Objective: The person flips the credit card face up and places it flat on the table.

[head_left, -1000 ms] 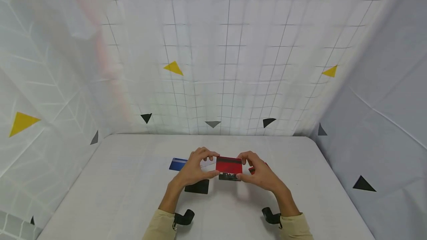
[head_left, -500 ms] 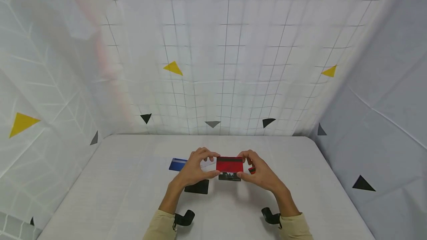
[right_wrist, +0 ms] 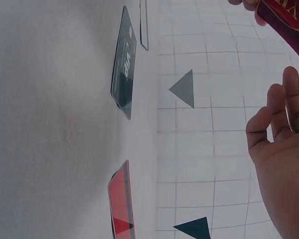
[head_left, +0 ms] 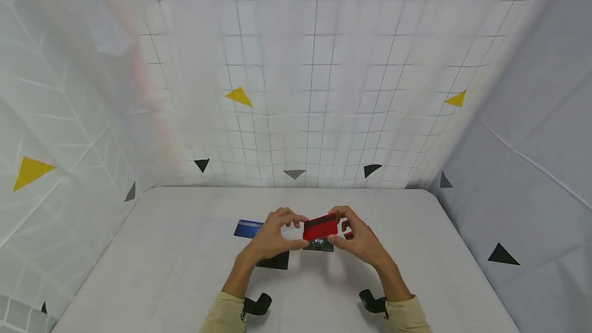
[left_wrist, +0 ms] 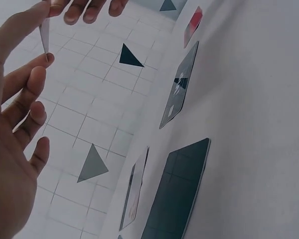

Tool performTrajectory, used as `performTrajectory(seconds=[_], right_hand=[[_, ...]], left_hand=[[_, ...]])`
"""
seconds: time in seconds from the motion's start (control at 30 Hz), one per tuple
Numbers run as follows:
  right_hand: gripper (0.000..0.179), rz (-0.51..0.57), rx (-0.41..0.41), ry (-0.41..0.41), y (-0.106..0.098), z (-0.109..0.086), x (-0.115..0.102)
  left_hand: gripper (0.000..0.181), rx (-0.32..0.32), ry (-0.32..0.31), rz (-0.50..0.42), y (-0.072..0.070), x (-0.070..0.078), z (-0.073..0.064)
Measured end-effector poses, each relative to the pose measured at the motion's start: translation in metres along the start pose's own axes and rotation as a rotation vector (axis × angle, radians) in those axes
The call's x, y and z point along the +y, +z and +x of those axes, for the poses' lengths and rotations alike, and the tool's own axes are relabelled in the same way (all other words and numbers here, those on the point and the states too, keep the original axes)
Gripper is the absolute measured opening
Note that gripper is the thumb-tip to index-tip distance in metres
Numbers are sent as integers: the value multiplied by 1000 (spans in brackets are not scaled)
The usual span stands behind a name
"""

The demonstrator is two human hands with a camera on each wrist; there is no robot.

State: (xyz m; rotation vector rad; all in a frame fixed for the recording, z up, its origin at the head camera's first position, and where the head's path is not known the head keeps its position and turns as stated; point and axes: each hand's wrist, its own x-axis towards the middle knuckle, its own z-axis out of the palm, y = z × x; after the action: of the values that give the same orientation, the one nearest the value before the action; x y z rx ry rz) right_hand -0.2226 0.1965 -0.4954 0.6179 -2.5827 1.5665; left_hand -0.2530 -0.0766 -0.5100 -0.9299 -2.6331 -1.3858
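On the white worktop lies flat the VIP card, and in front of its upper part, in the head view, we see the red card, held up in the air. The red card is tilted, its right end higher, and a dark stripe runs near its upper edge. The grip of the left hand is clamped on the left end of this card, index finger above and thumb below; the grip of the right hand is clamped on the right end in the same manner. To the left of the VIP card we find the blue card, the black card, which is nearer to the person, and the pale card. To the right of the VIP card lies a second red card, mostly hidden in the head view by the right hand. Beyond the VIP card we see a white wall sheet with grid lines.
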Motion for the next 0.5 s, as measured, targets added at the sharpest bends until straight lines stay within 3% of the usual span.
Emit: performTrajectory(seconds=[0.23,0.5], right_hand=[[53,88,-33,-39,5,5,-4],[54,160,-89,-188,11,11,-2]], left_hand=[[50,-29,68,35,6,-2,5],[52,-49,131,63,8,-5,9]])
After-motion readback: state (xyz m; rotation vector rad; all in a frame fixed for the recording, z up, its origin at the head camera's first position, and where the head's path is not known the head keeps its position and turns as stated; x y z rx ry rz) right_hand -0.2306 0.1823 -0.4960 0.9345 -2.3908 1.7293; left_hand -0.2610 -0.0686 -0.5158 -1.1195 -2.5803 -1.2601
